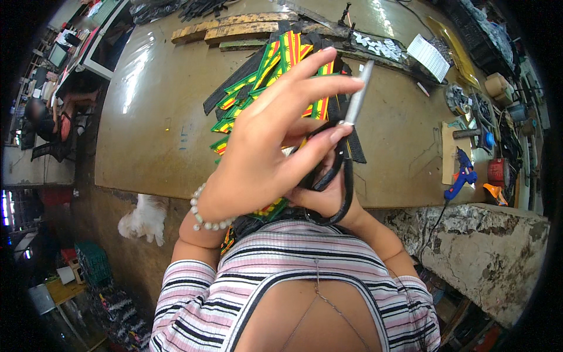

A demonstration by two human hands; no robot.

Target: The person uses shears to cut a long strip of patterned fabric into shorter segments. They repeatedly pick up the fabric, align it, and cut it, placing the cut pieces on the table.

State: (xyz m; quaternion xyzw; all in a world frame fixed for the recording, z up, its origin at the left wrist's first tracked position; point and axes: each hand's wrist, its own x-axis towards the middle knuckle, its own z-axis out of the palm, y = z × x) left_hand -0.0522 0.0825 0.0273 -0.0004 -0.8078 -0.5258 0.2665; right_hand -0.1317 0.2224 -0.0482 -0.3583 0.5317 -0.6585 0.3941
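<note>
A pair of scissors (359, 97) with black-wrapped handles is held in front of my chest, blades pointing up and away. My right hand (328, 190) is closed around the handles, partly hidden behind them and behind my left hand. Raised across the middle, my left hand (264, 135) has its fingers stretched out; its thumb lies by the scissors' pivot and a fingertip is beside the blade. Behind it, green, yellow and red patterned strips (290, 50) lie piled on the table with black strips (234, 82). More patterned material (270, 209) shows at the near edge, below my left hand.
The brown table (158, 123) carries wooden bars (234, 29) at the back, white pieces (378, 46) and a paper sheet (428, 57). A blue glue gun (462, 176) lies at right. A white furry animal (145, 220) is on the floor; a person (44, 120) sits far left.
</note>
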